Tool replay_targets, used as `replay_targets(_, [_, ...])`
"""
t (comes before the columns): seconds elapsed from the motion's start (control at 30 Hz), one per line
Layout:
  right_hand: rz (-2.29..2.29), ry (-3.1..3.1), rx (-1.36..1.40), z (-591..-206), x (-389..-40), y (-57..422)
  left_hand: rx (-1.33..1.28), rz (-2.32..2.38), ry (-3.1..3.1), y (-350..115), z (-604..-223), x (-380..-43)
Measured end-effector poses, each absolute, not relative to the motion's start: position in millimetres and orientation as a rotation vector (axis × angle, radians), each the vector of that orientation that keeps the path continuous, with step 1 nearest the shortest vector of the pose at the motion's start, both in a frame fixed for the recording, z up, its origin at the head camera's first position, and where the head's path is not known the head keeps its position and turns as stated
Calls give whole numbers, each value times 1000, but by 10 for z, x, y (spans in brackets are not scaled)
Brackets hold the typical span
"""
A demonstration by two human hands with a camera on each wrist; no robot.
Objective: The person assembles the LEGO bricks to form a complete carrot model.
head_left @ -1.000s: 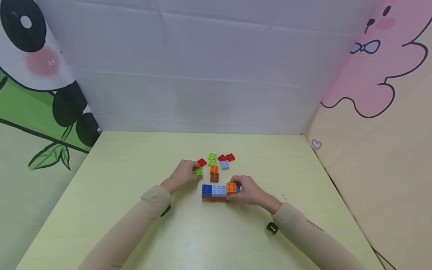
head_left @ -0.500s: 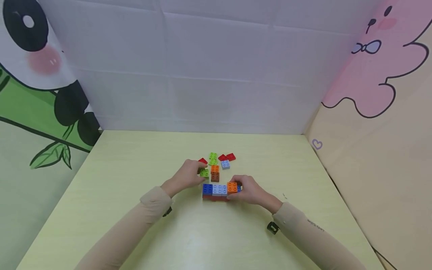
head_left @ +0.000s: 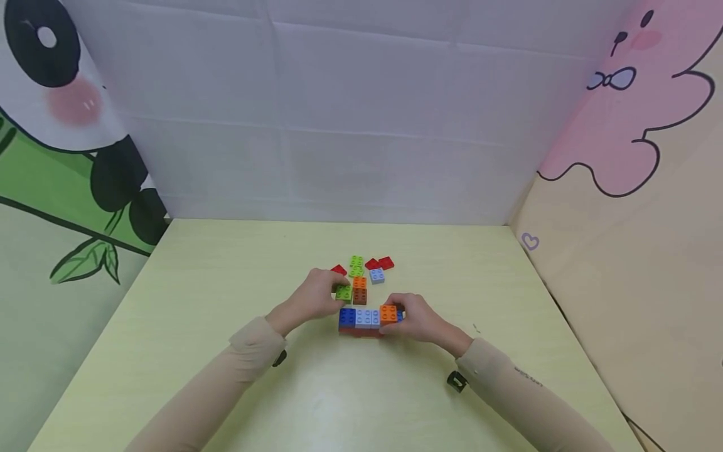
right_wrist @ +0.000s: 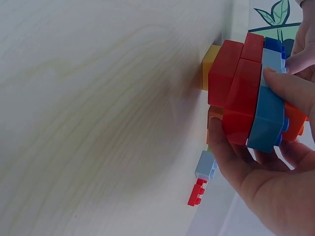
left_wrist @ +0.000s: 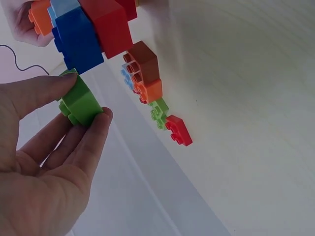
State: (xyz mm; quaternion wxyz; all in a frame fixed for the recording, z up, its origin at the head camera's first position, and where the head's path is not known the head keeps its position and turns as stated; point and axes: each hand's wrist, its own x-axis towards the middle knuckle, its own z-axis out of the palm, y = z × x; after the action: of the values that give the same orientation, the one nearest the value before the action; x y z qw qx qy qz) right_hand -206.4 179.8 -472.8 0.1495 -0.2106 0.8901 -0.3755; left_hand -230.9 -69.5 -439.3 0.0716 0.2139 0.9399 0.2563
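Note:
My left hand (head_left: 313, 296) pinches a lime green toy building brick (left_wrist: 84, 104) between thumb and fingers, studs facing up. It is held just behind the left end of a built block of bricks (head_left: 364, 319). That block has a top row of dark blue, light blue and blue bricks over red ones, with an orange brick (head_left: 388, 313) on top toward the right. In the right wrist view a yellow brick (right_wrist: 210, 68) shows beneath the red ones. My right hand (head_left: 419, 321) grips the right end of the block, thumb on the near side, fingers behind.
Behind the block stand an orange brick (head_left: 359, 282) and a brown brick (head_left: 359, 296) together. Farther back lie lime green bricks (head_left: 356, 266), a light blue brick (head_left: 376, 275) and several red pieces (head_left: 386, 262). A pale wall closes the table's back edge.
The left hand has moved a little right and toward the block, bringing the lime green brick closer to its left end. The right hand keeps its grip in the same place.

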Motion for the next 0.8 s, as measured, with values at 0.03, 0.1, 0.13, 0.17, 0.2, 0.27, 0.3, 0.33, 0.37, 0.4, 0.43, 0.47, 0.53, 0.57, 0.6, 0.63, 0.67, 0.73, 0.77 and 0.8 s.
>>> replay_targets(0.03, [-1083, 2555, -608, -4725, -2059, 1797, 655, 772, 2824, -694, -4386, -2300])
replay_targets(0.1, [-1085, 2555, -604, -4719, -2053, 1792, 681, 777, 2821, -691, -4373, -2285])
replay_targets(0.13, [-1084, 2556, -597, -4717, -2052, 1790, 692, 777, 2819, -686, -4365, -2278])
replay_targets(0.17, [-1081, 2557, -596, -4715, -2052, 1789, 705, 778, 2815, -682, -4359, -2271])
replay_targets(0.2, [-1076, 2560, -596, -4716, -2054, 1790, 720, 778, 2808, -678, -4356, -2267])
replay_targets(0.27, [-1074, 2562, -606, -4724, -2060, 1793, 747, 781, 2788, -670, -4358, -2257])
replay_targets(0.3, [-1072, 2562, -615, -4729, -2065, 1797, 759, 785, 2773, -666, -4360, -2253])
replay_targets(0.33, [-1071, 2563, -620, -4735, -2071, 1800, 777, 793, 2761, -664, -4360, -2251])
replay_targets(0.37, [-1070, 2563, -625, -4741, -2077, 1803, 796, 797, 2751, -663, -4363, -2250])
replay_targets(0.4, [-1073, 2562, -629, -4747, -2080, 1806, 814, 802, 2741, -663, -4362, -2246])
replay_targets(0.43, [-1077, 2560, -631, -4754, -2084, 1808, 828, 809, 2731, -664, -4360, -2242])
replay_targets(0.47, [-1080, 2558, -628, -4759, -2086, 1810, 841, 818, 2718, -665, -4357, -2237])
replay_targets(0.53, [-1083, 2555, -623, -4766, -2084, 1810, 860, 823, 2700, -669, -4351, -2223])
replay_targets(0.57, [-1086, 2552, -623, -4766, -2081, 1809, 862, 820, 2691, -671, -4351, -2217])
replay_targets(0.6, [-1087, 2551, -623, -4767, -2079, 1808, 868, 816, 2684, -672, -4352, -2209])
replay_targets(0.63, [-1087, 2550, -623, -4766, -2076, 1806, 874, 810, 2679, -673, -4355, -2203])
replay_targets(0.67, [-1085, 2550, -623, -4763, -2073, 1805, 884, 804, 2675, -674, -4358, -2198])
replay_targets(0.73, [-1082, 2555, -618, -4757, -2069, 1801, 905, 795, 2676, -671, -4361, -2187])
replay_targets(0.77, [-1080, 2557, -615, -4751, -2067, 1799, 917, 790, 2678, -669, -4365, -2185])
replay_targets(0.8, [-1079, 2558, -614, -4748, -2068, 1798, 928, 790, 2680, -667, -4364, -2181])
